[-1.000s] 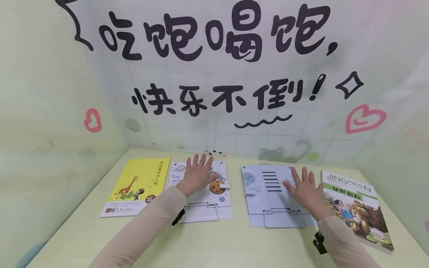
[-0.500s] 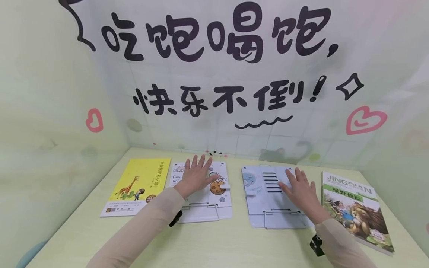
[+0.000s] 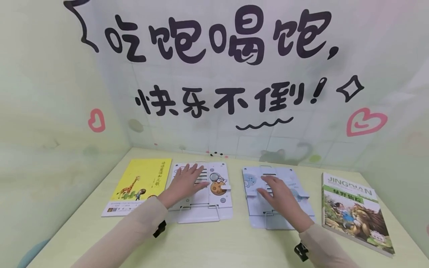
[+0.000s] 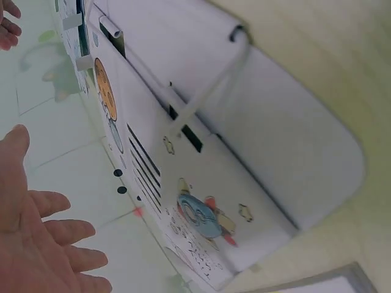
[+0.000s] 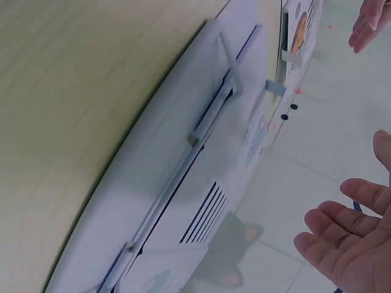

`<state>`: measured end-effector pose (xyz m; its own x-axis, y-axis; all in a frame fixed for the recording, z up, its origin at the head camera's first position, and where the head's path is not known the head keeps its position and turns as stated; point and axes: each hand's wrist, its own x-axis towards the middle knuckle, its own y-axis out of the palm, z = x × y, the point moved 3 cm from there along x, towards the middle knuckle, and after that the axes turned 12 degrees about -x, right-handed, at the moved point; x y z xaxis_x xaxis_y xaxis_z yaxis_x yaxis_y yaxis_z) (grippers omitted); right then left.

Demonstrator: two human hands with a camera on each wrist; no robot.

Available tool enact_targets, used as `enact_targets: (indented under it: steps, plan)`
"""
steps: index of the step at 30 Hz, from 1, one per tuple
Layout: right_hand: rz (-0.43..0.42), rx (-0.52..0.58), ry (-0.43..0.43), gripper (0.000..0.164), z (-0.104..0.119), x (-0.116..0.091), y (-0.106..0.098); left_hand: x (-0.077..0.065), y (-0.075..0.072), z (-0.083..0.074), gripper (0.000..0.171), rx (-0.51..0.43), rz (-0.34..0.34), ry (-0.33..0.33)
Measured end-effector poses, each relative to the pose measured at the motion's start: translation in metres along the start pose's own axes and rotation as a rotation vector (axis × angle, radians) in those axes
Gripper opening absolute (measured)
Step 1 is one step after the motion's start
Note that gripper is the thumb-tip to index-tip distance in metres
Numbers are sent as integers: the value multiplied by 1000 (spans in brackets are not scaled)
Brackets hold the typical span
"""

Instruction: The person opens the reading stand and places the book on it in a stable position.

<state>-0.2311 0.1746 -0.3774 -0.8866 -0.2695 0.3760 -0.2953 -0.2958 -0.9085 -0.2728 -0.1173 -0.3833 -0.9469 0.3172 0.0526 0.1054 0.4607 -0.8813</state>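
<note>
Two folded white book stands with slotted centres and wire supports lie flat on the table. My left hand (image 3: 183, 182) hovers over the left side of the space-printed stand (image 3: 218, 188), fingers spread. In the left wrist view, the palm (image 4: 36, 244) is apart from the stand's rocket-printed panel (image 4: 201, 213). Over the slots of the blue-printed stand (image 3: 250, 182) hangs my right hand (image 3: 281, 193), fingers extended and slightly bent. A gap shows between this palm (image 5: 357, 238) and the stand (image 5: 208, 201) in the right wrist view. Neither hand holds anything.
A yellow giraffe-covered book (image 3: 144, 178) lies left of the stands. To their right is a thicker book (image 3: 358, 212) with a lion on its cover. Printed wall sheets (image 3: 214, 130) enclose the table (image 3: 231, 245) at the back and sides.
The left hand has shifted left and nearer, uncovering the slots of the space-printed stand. The right hand has moved left, from the right panel to over the slots. Stands and books stay put.
</note>
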Motion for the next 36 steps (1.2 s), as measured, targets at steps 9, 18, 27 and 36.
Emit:
enact_targets:
  steps: [9, 18, 27, 36]
  plan:
    - [50, 178, -18, 30, 40, 1, 23, -34, -5, 30, 45, -132, -11, -30]
    - [241, 456, 30, 21, 73, 6, 54, -54, 1, 49, 23, -322, 78, -91]
    - [357, 556, 128, 13, 95, 5, 77, -66, 11, 45, 27, -475, 112, -132]
    - [382, 646, 194, 8, 101, 9, 85, -70, 16, 45, 30, -501, 62, -138]
